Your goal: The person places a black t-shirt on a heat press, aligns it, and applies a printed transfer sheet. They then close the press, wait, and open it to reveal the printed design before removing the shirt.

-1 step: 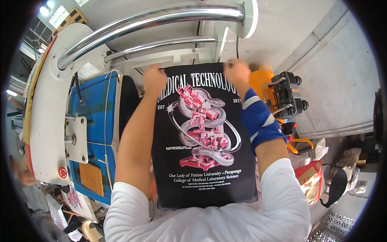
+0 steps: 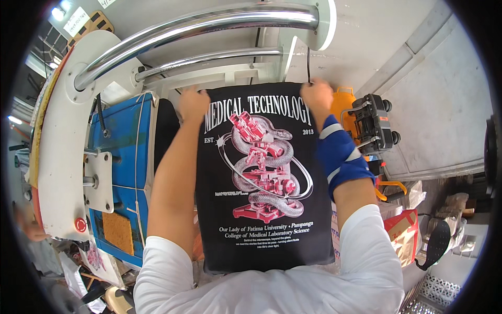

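Observation:
A black printed shirt (image 2: 267, 256) lies spread out in front of me, its cloth mostly smooth. On it are white lettering and a red and grey picture of a microscope with a snake wound around it. At the shirt's far left corner my left hand (image 2: 193, 104) is closed on the cloth edge. My right hand (image 2: 317, 98), also closed, grips the far right corner. The fingertips of both hands are partly hidden. A blue sleeve with grey bands (image 2: 342, 157) wraps my right forearm.
A white press machine with thick chrome bars (image 2: 209, 32) stands behind and to the left. Its blue covered block (image 2: 117, 172) and red stop button (image 2: 80, 225) are at the left. Right of the shirt are an orange object (image 2: 343, 104), black wheeled equipment (image 2: 377, 123) and a red box (image 2: 402, 233). Another person's hand (image 2: 34, 230) shows far left.
My hands have moved slightly apart, the left one leftward and the right one rightward. The shirt's far edge is wider, and more of the lettering shows at its right end.

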Motion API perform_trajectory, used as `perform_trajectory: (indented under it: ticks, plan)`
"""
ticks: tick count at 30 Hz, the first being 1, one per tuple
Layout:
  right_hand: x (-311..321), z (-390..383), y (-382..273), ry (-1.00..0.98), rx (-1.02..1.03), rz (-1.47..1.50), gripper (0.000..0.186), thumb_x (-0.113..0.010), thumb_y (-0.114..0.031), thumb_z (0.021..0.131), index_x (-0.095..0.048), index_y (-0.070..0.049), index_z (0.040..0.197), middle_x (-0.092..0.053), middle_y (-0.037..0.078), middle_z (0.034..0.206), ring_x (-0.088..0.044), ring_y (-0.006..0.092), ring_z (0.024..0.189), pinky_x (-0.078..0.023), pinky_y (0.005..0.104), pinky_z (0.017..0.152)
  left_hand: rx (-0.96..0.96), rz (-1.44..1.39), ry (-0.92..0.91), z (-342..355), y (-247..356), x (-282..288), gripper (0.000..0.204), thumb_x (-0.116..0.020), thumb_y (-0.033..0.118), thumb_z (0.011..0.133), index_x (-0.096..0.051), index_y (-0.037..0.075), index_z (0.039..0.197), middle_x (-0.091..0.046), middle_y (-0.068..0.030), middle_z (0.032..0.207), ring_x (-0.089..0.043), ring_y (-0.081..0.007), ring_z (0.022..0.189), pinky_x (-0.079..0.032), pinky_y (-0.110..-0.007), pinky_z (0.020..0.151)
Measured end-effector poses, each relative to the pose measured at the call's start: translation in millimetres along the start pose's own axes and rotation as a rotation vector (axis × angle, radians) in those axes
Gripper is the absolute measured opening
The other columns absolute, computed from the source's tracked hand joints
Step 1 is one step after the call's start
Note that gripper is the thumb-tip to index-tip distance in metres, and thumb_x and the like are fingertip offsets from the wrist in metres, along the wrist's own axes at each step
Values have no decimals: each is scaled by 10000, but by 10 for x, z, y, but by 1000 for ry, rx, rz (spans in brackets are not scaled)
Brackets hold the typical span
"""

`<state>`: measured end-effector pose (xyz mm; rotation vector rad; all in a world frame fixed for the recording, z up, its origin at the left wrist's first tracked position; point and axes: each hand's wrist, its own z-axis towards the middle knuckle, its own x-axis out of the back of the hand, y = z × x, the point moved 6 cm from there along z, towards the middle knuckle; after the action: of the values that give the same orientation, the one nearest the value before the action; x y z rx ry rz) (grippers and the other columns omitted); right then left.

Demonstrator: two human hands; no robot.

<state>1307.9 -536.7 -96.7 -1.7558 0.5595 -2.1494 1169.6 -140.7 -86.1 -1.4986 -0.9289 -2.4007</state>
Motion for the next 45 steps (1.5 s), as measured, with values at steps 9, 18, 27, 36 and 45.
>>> perform_trajectory:
  ticks: [9, 18, 27, 36, 45]
  plan:
    - [-618, 542, 741, -201, -568, 570, 470, -781, -207, 834, -728, 90, 1194, -738, 246, 1233, -730, 354, 1123, -573, 424, 949, 411, -14, -241, 358, -665, -221, 442, -736, 268, 845, -759, -81, 1115, -740, -301, 1194, -727, -434, 1129, -589, -473, 972]
    - [-355, 470, 578, -154, -342, 368, 368, -724, -212, 884, -773, -49, 1211, -736, 202, 1252, -717, 356, 1145, -560, 446, 987, 273, -28, -65, 273, -520, -130, 268, -699, 227, 886, -815, 7, 987, -779, -247, 1067, -750, -431, 1038, -596, -489, 938]
    - [-432, -942, -1058, -82, 733, -107, 408, -573, -359, 999, -697, -101, 1290, -631, 142, 1364, -572, 346, 1291, -390, 604, 1122, -686, -93, -164, -616, 1061, -362, 271, -615, 125, 947, -749, 92, 1180, -699, -103, 1253, -634, -345, 1213, -478, -549, 1041]
    - [-56, -1330, -938, -177, 582, -155, 601, -534, -454, 1039, -533, -117, 1536, -482, 162, 1601, -378, 378, 1531, -244, 629, 1249, -543, 95, -214, -1144, 769, -55, 472, -576, 284, 1041, -565, 151, 1494, -526, -126, 1557, -438, -369, 1489, -260, -658, 1247]
    - [1186, -4054, 787, -235, 571, -292, 685, -609, -472, 1028, -440, -161, 1615, -369, 187, 1671, -299, 436, 1559, -161, 696, 1255, -286, 7, -257, -3617, -613, 1175, 746, -599, 476, 1043, -374, 87, 1639, -310, -197, 1715, -306, -474, 1552, -247, -627, 1258]
